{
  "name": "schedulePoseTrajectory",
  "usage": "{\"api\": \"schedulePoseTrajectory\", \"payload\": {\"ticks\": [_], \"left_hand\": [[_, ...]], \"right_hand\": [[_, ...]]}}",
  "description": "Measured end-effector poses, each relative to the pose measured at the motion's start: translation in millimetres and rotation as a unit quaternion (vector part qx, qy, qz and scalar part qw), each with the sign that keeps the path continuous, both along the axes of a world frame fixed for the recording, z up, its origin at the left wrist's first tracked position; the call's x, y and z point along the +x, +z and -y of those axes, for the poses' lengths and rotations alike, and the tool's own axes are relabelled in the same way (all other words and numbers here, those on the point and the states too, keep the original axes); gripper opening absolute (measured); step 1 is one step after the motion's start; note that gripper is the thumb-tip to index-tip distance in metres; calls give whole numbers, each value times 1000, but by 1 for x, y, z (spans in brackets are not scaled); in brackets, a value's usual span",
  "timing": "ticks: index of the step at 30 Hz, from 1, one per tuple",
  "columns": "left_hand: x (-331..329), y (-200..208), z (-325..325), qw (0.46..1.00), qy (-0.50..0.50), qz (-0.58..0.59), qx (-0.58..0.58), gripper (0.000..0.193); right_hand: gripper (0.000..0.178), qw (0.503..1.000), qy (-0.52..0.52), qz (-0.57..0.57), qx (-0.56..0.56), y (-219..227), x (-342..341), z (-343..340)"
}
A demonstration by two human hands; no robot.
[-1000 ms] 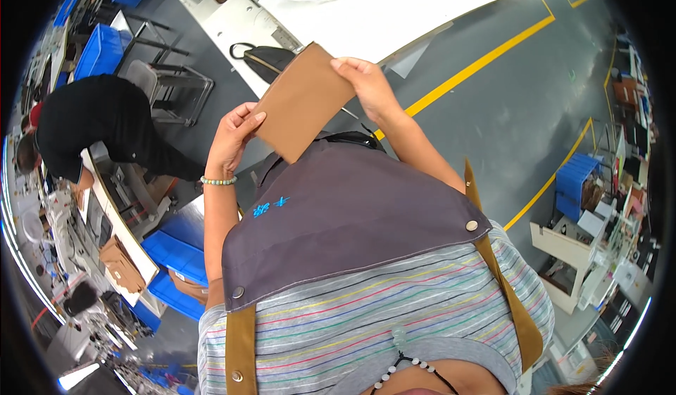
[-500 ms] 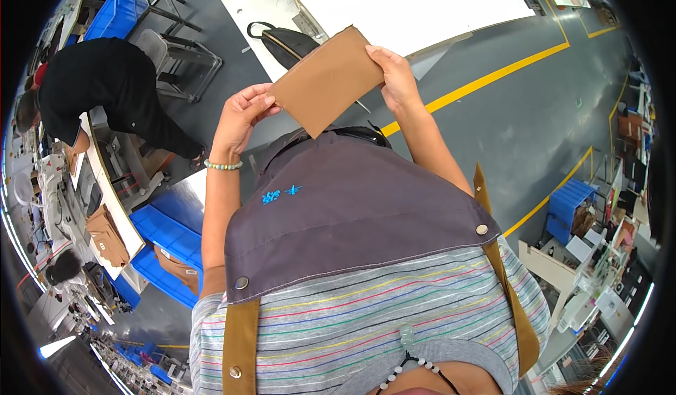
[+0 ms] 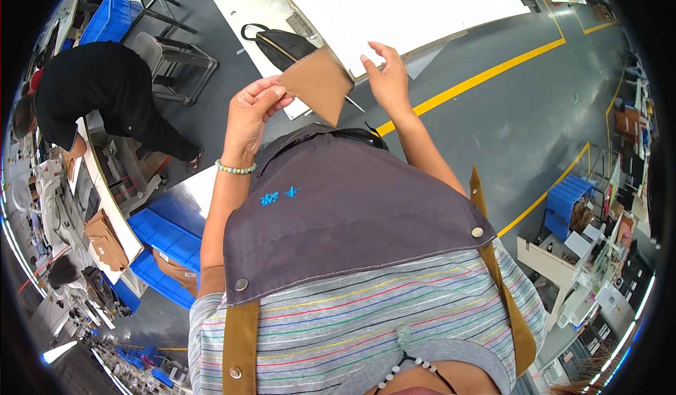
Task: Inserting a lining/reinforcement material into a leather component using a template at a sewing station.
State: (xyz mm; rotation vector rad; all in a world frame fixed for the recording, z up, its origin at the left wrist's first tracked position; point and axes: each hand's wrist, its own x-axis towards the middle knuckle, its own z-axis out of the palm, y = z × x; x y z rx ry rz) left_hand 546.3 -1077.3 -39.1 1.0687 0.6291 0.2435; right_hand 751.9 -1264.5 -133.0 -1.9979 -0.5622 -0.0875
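One white table (image 3: 422, 8) fills the top of the view, with one black bag (image 3: 285, 43) lying at its near edge. One brown leather piece (image 3: 317, 82) is held up in front of the person's chest, above the bag. The left hand (image 3: 250, 110) pinches its left corner, wrist bent, fingers curled. The right hand (image 3: 384, 74) is raised beside its right edge, fingers loosely spread; whether it grips is unclear

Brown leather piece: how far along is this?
Done: the brown leather piece is off the white table and up in front of the apron. In hand: the left hand pinches its left corner and the right hand is at its right edge. Left: it is not set down anywhere; the black bag lies untouched on the table.
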Motion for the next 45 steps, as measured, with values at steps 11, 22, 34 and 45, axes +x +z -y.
{"api": "schedulePoseTrajectory", "payload": {"ticks": [11,22,34,45], "left_hand": [[16,-15,26,997,49,-45,40,21],[25,-11,47,968,39,-51,242,23],[23,-7,47,902,6,-118,415,29],[17,-31,36,963,29,-72,257,28]], "right_hand": [[18,942,293,-164,0,84,-55,-12],[16,953,291,15,-86,71,-54,-15],[11,984,159,13,-79,59,-33,-6],[17,928,187,-309,87,47,-34,-3]]}}
